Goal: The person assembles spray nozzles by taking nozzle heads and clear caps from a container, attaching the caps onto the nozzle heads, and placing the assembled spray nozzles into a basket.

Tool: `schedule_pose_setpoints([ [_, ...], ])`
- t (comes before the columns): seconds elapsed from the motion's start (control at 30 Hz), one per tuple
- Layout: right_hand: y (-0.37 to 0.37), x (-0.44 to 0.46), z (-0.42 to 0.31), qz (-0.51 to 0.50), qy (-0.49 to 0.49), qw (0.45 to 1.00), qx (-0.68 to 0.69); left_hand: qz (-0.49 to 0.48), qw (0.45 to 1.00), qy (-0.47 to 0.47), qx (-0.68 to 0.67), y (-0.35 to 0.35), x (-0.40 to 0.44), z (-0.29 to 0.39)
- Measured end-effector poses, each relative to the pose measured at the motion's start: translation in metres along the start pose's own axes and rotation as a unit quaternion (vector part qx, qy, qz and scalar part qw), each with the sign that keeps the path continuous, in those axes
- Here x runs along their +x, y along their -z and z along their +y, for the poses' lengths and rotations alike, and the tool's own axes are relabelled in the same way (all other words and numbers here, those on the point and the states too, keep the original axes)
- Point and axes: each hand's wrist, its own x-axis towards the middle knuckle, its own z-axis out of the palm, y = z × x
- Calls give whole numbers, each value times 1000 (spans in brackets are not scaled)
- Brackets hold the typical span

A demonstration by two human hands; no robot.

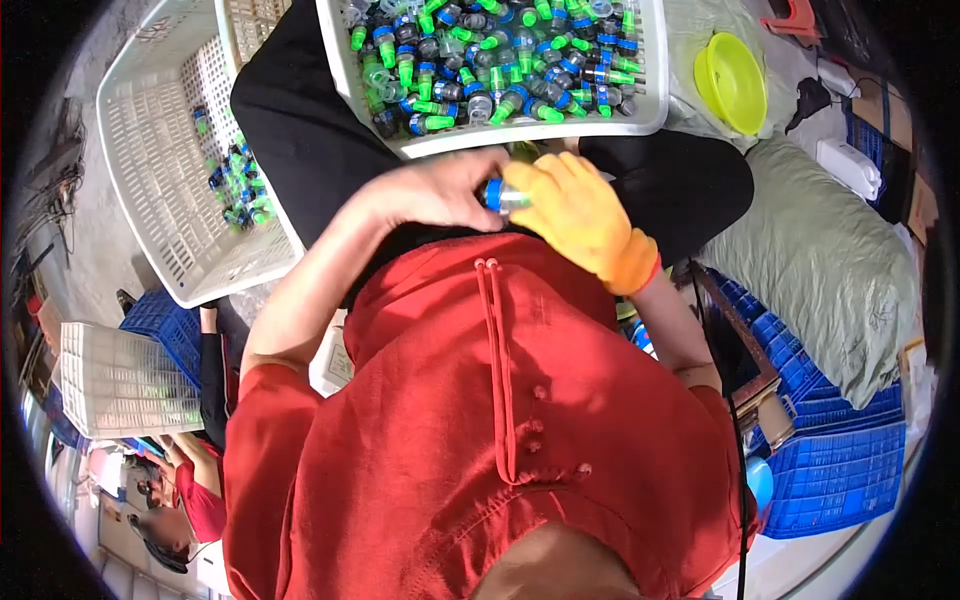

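In front of my waist, both hands meet on a small tube-shaped plastic piece (493, 195) with a blue band. My bare left hand (440, 190), slightly blurred, is closed around its dark end. My right hand (575, 210), in an orange-yellow knitted glove, grips the clear greenish end. Just beyond my hands, a white crate (655, 90) rests by my knees. It holds many similar pieces (500, 75) with green tips, blue bands and dark or clear ends.
At left stands a white perforated basket (140, 150) with several green-and-blue pieces (243, 185) inside. To the right are a lime-green bowl (730, 83), a big pale-green sack (820, 260) and blue crates (835, 475). Another person (185, 500) sits at lower left near a white crate (125, 380).
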Motion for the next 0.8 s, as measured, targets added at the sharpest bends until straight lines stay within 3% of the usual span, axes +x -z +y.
schedule_pose_setpoints([
  [0.07,-2,-4,-9,4,1,1000,26,22,981,127,142,-14,3,25],
  [0.1,-7,-8,-8,5,2,1000,23,97,962,134,217,-23,2,28],
  [0.17,-21,-19,-1,-59,-183,942,276,131,925,158,321,-30,8,38],
  [0.2,-24,-18,3,-61,-179,943,272,134,912,165,351,-30,9,40],
  [0.27,-29,-17,9,-31,-144,938,313,138,909,144,367,-29,10,34],
  [0.47,-27,-2,11,77,-84,968,221,167,922,89,338,-16,21,20],
  [0.57,-17,1,24,61,-210,888,405,245,897,32,367,-18,41,15],
  [0.6,-17,5,34,77,-186,893,402,267,886,-2,379,-14,55,5],
  [0.67,-16,16,66,99,-160,942,279,267,883,28,385,-6,86,-16],
  [0.73,-1,25,86,115,-148,982,18,298,832,91,458,6,116,-36],
  [0.77,2,30,94,139,-172,975,-6,208,843,220,445,15,132,-39],
  [0.8,5,32,99,161,-197,967,-29,208,845,224,439,24,139,-45],
])
